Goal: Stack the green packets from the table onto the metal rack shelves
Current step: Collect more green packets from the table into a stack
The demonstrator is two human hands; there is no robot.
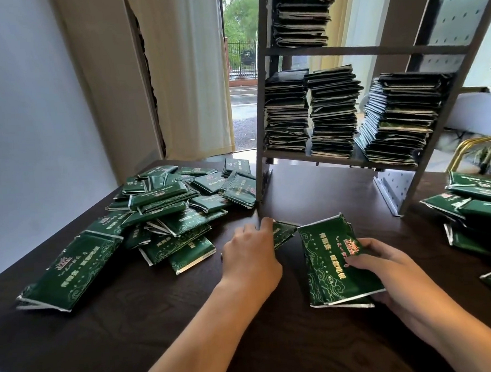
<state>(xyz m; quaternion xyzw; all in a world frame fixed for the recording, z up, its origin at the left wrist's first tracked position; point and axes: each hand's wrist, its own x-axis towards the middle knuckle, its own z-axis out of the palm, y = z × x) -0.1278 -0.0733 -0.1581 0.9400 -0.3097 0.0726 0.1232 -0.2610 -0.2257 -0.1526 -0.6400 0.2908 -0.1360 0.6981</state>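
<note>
Both forearms are bare to the frame edge; the hands (250, 253) wear no gloves.

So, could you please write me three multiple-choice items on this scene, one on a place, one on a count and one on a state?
1. Where does the biggest loose pile of green packets lie?
A. On the table left of the metal rack
B. On the rack's top shelf
C. On the floor

2. How many stacks stand on the rack's lower shelf?
A. One
B. Three
C. Six

3. What is the right hand doing?
A. Hanging idle
B. Pressing flat on the table
C. Holding a small stack of packets

Answers: 1 A, the heap spreads over the dark table beside the rack's left post. 2 B, three stacks stand side by side there. 3 C, its fingers curl round the stack's edge.
</note>
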